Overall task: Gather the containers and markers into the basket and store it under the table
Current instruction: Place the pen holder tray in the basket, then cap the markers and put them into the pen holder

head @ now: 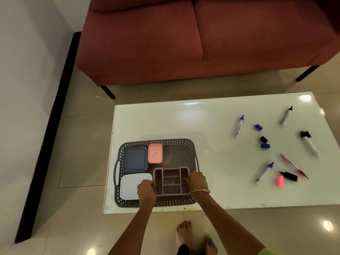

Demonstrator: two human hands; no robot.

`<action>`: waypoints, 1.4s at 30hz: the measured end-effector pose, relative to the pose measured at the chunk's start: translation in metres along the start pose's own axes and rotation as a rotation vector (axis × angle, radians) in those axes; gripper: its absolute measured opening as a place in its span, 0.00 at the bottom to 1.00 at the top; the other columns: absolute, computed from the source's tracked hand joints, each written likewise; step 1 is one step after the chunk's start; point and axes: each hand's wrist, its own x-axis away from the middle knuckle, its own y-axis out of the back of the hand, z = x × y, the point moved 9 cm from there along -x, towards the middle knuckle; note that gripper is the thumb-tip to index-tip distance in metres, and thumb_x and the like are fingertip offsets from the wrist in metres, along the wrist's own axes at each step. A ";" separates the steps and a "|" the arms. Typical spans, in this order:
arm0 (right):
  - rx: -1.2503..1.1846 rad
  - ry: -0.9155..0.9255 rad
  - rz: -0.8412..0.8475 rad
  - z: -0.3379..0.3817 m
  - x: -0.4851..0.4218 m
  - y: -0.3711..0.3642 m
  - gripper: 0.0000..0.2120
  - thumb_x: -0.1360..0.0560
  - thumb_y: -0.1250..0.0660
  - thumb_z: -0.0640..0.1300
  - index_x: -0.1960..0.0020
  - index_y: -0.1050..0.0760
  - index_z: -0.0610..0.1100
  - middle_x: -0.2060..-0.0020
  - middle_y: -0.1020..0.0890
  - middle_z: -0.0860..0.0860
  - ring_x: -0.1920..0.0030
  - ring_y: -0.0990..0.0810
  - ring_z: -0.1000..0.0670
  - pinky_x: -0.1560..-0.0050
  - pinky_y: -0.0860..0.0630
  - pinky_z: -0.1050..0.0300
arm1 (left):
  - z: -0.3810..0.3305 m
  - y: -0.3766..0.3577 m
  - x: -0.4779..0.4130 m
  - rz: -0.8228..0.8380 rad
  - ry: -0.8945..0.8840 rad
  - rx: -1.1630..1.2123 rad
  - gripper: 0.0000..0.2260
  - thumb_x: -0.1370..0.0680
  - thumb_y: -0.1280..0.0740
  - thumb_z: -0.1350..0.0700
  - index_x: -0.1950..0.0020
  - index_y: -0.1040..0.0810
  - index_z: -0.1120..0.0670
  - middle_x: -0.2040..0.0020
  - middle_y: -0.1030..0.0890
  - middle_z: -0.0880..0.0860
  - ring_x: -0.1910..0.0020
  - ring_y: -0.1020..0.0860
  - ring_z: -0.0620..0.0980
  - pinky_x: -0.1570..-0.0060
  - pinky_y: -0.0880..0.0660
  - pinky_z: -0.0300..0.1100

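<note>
No lettering can be read: a small blue-and-white label on the pink container (155, 153) in the basket (156, 204), and dark print along the marker (239, 126) toward the table's (184, 122) far right, are blurred.

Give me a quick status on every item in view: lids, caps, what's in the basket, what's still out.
Basket: on table, part filled.
Blue box: in basket, lid on.
Pink box: in basket, lid on.
White box: in basket, lid on.
Organiser: in basket, empty, both hands on it.
Markers: loose on table, most uncapped.
Caps: loose on table.
Left hand: grip on organiser.
Right hand: grip on organiser.
</note>
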 end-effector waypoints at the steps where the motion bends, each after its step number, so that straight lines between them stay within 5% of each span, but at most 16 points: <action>1: 0.005 -0.009 -0.002 -0.002 -0.001 -0.002 0.13 0.23 0.39 0.45 0.47 0.24 0.36 0.48 0.18 0.39 0.47 0.20 0.40 0.46 0.23 0.50 | 0.002 -0.004 -0.002 0.015 -0.005 -0.014 0.07 0.25 0.35 0.63 0.53 0.18 0.63 0.55 0.16 0.63 0.54 0.19 0.59 0.62 0.32 0.41; 8: -0.071 0.002 -0.009 -0.007 0.005 0.012 0.16 0.25 0.37 0.49 0.49 0.23 0.36 0.51 0.18 0.39 0.51 0.19 0.40 0.48 0.21 0.49 | -0.008 0.001 0.002 -0.002 -0.037 -0.157 0.07 0.25 0.36 0.63 0.53 0.20 0.65 0.53 0.17 0.65 0.53 0.19 0.62 0.54 0.24 0.49; 12: -0.212 0.032 -0.156 -0.031 0.019 0.049 0.13 0.25 0.38 0.47 0.48 0.21 0.40 0.51 0.16 0.43 0.51 0.19 0.43 0.49 0.24 0.53 | -0.062 0.001 0.033 -0.082 -0.239 -0.289 0.08 0.22 0.41 0.62 0.48 0.23 0.60 0.50 0.18 0.60 0.51 0.19 0.58 0.52 0.23 0.47; 20: -0.380 -0.034 -0.461 -0.194 0.049 0.115 0.07 0.30 0.30 0.37 0.52 0.19 0.39 0.56 0.16 0.42 0.55 0.18 0.43 0.51 0.26 0.55 | -0.187 -0.113 0.109 0.072 -0.599 -0.206 0.16 0.19 0.43 0.54 0.33 0.30 0.57 0.37 0.23 0.58 0.38 0.25 0.55 0.38 0.31 0.45; 24: -0.328 -0.102 -0.470 -0.284 0.054 0.146 0.10 0.31 0.29 0.37 0.51 0.20 0.37 0.55 0.16 0.40 0.54 0.19 0.40 0.50 0.25 0.50 | -0.240 -0.156 0.150 -0.014 -0.713 -0.192 0.12 0.25 0.32 0.55 0.44 0.22 0.59 0.48 0.17 0.58 0.48 0.19 0.53 0.49 0.25 0.41; 28: -0.265 -0.108 -0.473 -0.348 0.039 0.172 0.11 0.31 0.30 0.35 0.48 0.21 0.37 0.53 0.17 0.39 0.52 0.19 0.39 0.50 0.26 0.50 | -0.274 -0.218 0.159 0.122 -0.649 -0.128 0.14 0.21 0.41 0.56 0.39 0.27 0.61 0.40 0.23 0.60 0.40 0.26 0.56 0.41 0.32 0.46; 32: -0.103 -0.044 -0.427 -0.378 0.001 0.173 0.18 0.30 0.34 0.31 0.41 0.25 0.38 0.43 0.21 0.39 0.43 0.24 0.38 0.43 0.28 0.48 | -0.305 -0.273 0.156 0.115 -0.668 -0.091 0.13 0.22 0.38 0.56 0.41 0.24 0.61 0.44 0.22 0.61 0.44 0.24 0.57 0.44 0.29 0.48; 35: 0.055 0.017 -0.337 -0.391 -0.028 0.158 0.21 0.28 0.33 0.37 0.35 0.29 0.41 0.39 0.23 0.42 0.42 0.26 0.39 0.43 0.29 0.48 | -0.317 -0.319 0.156 0.170 -0.613 -0.040 0.16 0.24 0.34 0.51 0.41 0.23 0.59 0.44 0.21 0.59 0.43 0.24 0.56 0.44 0.30 0.47; 42: 0.086 0.068 -0.337 -0.400 -0.049 0.140 0.13 0.24 0.36 0.47 0.50 0.22 0.38 0.54 0.21 0.40 0.51 0.23 0.42 0.52 0.27 0.52 | -0.329 -0.379 0.150 0.109 -0.615 -0.242 0.19 0.24 0.36 0.47 0.40 0.31 0.59 0.43 0.24 0.58 0.46 0.23 0.55 0.50 0.25 0.47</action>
